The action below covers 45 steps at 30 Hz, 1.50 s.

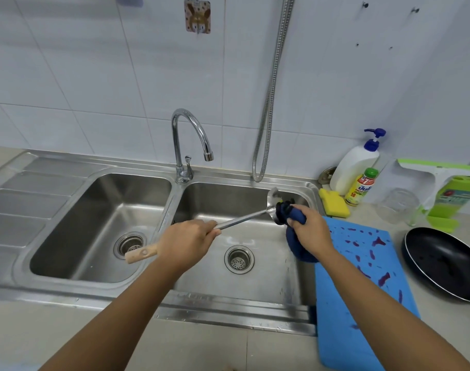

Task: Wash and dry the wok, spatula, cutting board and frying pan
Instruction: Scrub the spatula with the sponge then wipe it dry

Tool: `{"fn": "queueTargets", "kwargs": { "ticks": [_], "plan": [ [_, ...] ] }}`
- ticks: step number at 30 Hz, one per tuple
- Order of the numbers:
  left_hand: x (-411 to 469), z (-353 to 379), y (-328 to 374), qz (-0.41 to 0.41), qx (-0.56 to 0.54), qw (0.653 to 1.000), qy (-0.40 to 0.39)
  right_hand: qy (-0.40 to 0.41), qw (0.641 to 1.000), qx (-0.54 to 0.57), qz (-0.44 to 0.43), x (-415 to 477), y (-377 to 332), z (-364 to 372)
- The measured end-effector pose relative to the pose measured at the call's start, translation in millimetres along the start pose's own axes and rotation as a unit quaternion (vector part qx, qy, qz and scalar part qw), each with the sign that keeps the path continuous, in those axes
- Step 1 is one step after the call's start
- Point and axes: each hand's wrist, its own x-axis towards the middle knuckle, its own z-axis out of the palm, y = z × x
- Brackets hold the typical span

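body: 2 bare forearms | left hand [185,243] | right hand [310,228] | no sleeves, rings, watch

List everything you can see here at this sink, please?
sink: one, steel, two basins
tap: one, chrome, behind the basins
hose: one, metal, hanging down the wall
spatula: one, steel with wooden handle, over right basin
cloth: one, dark blue, against the spatula blade
cutting board: one, blue with purple stains, right of sink
frying pan: one, black, far right
sponge: one, yellow, sink corner
pump bottle: one, white
small bottle: one, yellow, green cap
jar: one, clear
left hand: grips spatula
right hand: grips cloth
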Motion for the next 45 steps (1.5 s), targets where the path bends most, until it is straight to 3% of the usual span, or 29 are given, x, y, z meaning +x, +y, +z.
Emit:
{"fn": "queueTargets", "kwargs": {
  "ticks": [3, 5, 7, 12, 17, 22, 30, 33, 38, 42, 45],
  "plan": [
    [2.7, -2.3, 2.9, 0.0, -0.039, 0.998, -0.048, 0.0, 0.992, 0.129, -0.015, -7.4, -18.4, 2.1],
    [1.5, 0.5, 10.5, 0.042, -0.027, 0.996, -0.068, -0.027, 0.993, 0.112, -0.04, -1.3, -26.4, 6.7],
    [-3.1, 4.5, 15.7, 0.059, -0.028, 0.996, -0.066, -0.026, 0.994, 0.102, -0.01, 12.3, -30.3, 6.2],
    [-10.5, 10.3, 11.2, 0.039, -0.042, 0.998, 0.017, 0.054, 0.984, 0.159, 0.056, 14.9, -19.2, -7.0],
    [-14.0, 9.7, 3.7, 0.032, -0.011, 0.999, -0.01, -0.02, 0.995, 0.095, 0.016, -7.6, -9.0, 14.3],
    [-12.5, 2.7, 13.2, 0.043, -0.001, 0.999, -0.029, 0.052, 0.983, 0.147, 0.095, 1.3, -2.6, 4.2],
    [-3.8, 1.0, 24.9, -0.055, -0.055, 0.988, -0.131, 0.013, 0.996, 0.08, -0.038, -44.8, -25.5, 31.0],
    [-2.9, 6.5, 36.2, -0.076, -0.071, 0.984, -0.142, 0.034, 0.994, 0.105, -0.026, -45.5, -29.7, 43.4],
    [-5.1, 8.3, 29.2, -0.102, -0.09, 0.975, -0.174, -0.045, 0.991, 0.086, -0.091, -54.4, -41.4, 50.1],
    [-7.0, 7.6, 31.8, -0.165, -0.159, 0.951, -0.209, 0.021, 0.988, 0.155, -0.008, -42.5, -39.2, 36.7],
    [-7.0, 11.7, 34.3, -0.233, -0.25, 0.914, -0.218, 0.037, 0.981, 0.193, -0.012, -46.1, -39.3, 32.0]
  ]
}}
